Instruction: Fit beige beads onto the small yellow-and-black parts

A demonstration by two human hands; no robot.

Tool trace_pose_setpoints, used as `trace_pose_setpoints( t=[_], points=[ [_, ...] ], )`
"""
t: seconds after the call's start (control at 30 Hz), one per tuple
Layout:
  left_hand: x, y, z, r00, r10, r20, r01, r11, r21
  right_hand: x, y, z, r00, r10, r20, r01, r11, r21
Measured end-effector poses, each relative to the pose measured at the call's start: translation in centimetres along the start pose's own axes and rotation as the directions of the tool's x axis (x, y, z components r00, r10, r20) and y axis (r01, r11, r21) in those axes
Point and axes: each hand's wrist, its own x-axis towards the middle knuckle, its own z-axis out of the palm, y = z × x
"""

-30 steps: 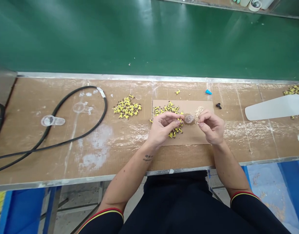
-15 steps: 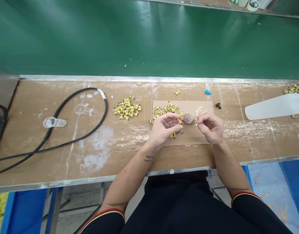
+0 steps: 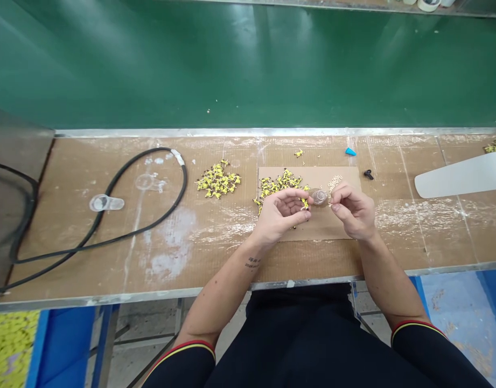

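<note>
My left hand [image 3: 286,211] is over the cardboard sheet, thumb and fingertips closed on a small yellow figure [image 3: 305,203] with dark and white parts. My right hand [image 3: 355,211] is in a pinch to its right; whatever tiny thing sits in its fingertips is too small to name. Between the two hands lies a clear round dish [image 3: 320,198]. Behind my right fingers is a little heap of pale bits [image 3: 335,182]. A pile of yellow figures [image 3: 278,183] spreads on the sheet, partly covered by my left hand.
Another pile of yellow figures [image 3: 218,180] lies to the left. Beyond it are a black cable [image 3: 183,188] and a clear plastic scoop-like piece [image 3: 106,203]. A blue cap [image 3: 350,152], a small black piece [image 3: 368,174] and a whitish translucent object [image 3: 458,177] are rightward.
The whole view has shifted slightly, so things sit a little further right. My left fingertips show more of the yellow figure. My right hand keeps its pinch in nearly the same place.
</note>
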Motion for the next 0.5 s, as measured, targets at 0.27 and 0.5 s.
trace_pose_setpoints(
  t=[0.27,0.5],
  points=[
    [0.0,0.3,0.3,0.999,-0.019,0.033,0.018,1.000,0.020,-0.1,0.1,0.0,1.000,-0.012,0.022,0.012,0.999,0.030],
    [0.1,-0.9,1.4,0.998,-0.038,-0.052,0.037,0.999,-0.030,-0.3,-0.2,1.1,0.999,0.012,-0.038,-0.011,1.000,0.024]
  ],
)
